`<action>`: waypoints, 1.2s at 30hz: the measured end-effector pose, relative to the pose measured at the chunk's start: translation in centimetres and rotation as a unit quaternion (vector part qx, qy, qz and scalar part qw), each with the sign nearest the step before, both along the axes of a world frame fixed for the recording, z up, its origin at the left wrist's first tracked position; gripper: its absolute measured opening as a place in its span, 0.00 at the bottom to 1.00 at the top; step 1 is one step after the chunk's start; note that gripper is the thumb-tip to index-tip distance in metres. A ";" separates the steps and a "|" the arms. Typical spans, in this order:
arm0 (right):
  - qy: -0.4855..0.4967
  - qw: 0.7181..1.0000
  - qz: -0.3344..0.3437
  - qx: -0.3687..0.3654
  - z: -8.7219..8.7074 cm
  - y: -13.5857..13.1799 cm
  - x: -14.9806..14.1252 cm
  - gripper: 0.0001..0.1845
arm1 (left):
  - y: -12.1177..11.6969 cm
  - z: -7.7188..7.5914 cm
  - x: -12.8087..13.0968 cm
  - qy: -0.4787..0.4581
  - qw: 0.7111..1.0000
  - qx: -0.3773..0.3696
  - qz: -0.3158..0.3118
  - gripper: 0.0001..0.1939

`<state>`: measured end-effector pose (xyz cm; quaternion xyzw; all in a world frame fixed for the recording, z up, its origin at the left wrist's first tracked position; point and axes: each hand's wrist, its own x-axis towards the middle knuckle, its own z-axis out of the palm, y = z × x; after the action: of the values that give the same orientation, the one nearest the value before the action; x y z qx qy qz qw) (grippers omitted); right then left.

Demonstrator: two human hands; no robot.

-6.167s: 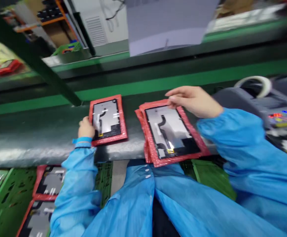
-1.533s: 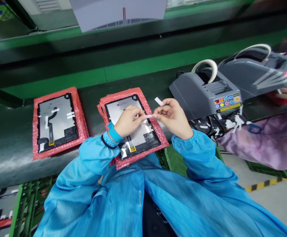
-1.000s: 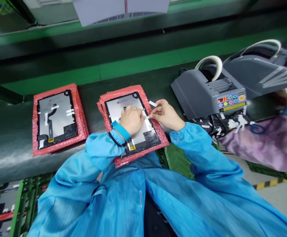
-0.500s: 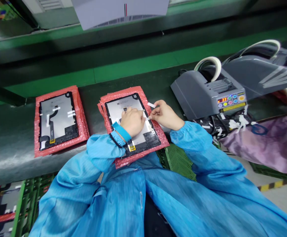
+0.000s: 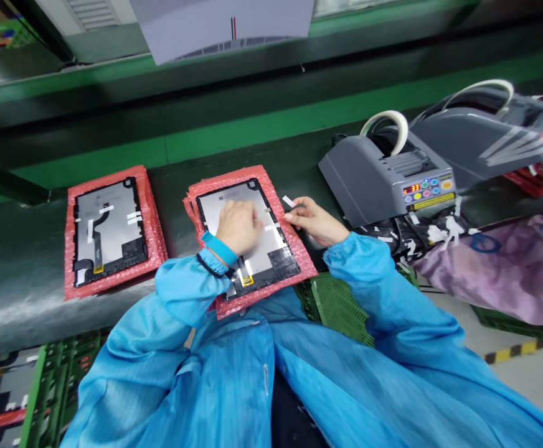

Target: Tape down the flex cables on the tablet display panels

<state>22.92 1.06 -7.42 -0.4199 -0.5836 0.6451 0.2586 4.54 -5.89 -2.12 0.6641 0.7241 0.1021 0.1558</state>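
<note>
A tablet screen panel (image 5: 262,264) with a silvery back and a black frame lies in front of me on red bubble wrap (image 5: 306,255). My left hand (image 5: 241,225) is over its middle, with the fingers blurred and partly hidden. At the panel's right edge, my right hand (image 5: 319,223) pinches a short strip of white tape (image 5: 289,201) that sticks up from the fingertips. White tape pieces (image 5: 271,228) are stuck along the panel's right side. To the left, a similar screen panel (image 5: 113,227) rests on its own red bubble wrap.
Right of me stands a grey tape dispenser (image 5: 369,177) with a lit display; a second dispenser (image 5: 481,137) is beyond it. A co-worker's sleeve (image 5: 481,267) and hand reach in there. Green crates (image 5: 341,308) are below the bench (image 5: 0,261).
My left hand has lifted off the panel's right edge and moved left. The right hand has shifted slightly off the edge, still pinching the tape. A tape piece now shows on that edge.
</note>
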 end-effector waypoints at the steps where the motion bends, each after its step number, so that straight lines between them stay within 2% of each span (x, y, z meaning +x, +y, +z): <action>1: -0.012 0.999 0.005 0.029 0.5 0.1 0.2 0.29 | 0.2 0.2 -0.5 -0.021 1.000 0.014 0.006 0.06; 5: -0.068 0.983 0.086 0.150 3.2 0.1 0.4 0.19 | 0.7 1.2 -1.4 -0.116 0.991 0.054 -0.032 0.09; 8: -0.096 0.966 0.139 0.194 4.6 -0.2 -0.1 0.16 | 0.9 1.6 -1.1 -0.146 0.984 0.061 -0.075 0.10; 11: -0.109 0.956 0.166 0.218 5.1 -0.4 -0.7 0.14 | 0.9 1.5 -0.6 -0.137 0.985 0.053 -0.092 0.08; 17: -0.133 0.946 0.177 0.238 5.4 -0.3 -0.7 0.12 | 1.2 0.8 -0.9 -0.115 0.989 0.017 -0.095 0.07; 25: -0.138 0.945 0.183 0.232 5.5 -0.2 -0.6 0.14 | 1.2 0.8 -0.7 -0.117 0.987 0.020 -0.110 0.06; 31: -0.148 0.965 0.107 0.188 5.1 0.1 -0.6 0.10 | 1.4 0.3 -0.8 -0.153 0.986 0.011 -0.067 0.08; 36: -0.134 0.965 0.110 0.198 4.2 0.3 -1.2 0.09 | 1.3 -0.4 -0.9 -0.209 0.977 0.002 -0.039 0.08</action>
<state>21.69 1.36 -3.19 -0.3764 -0.7717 0.4787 0.1834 3.60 -4.60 -2.51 0.6564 0.6486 0.2336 0.3064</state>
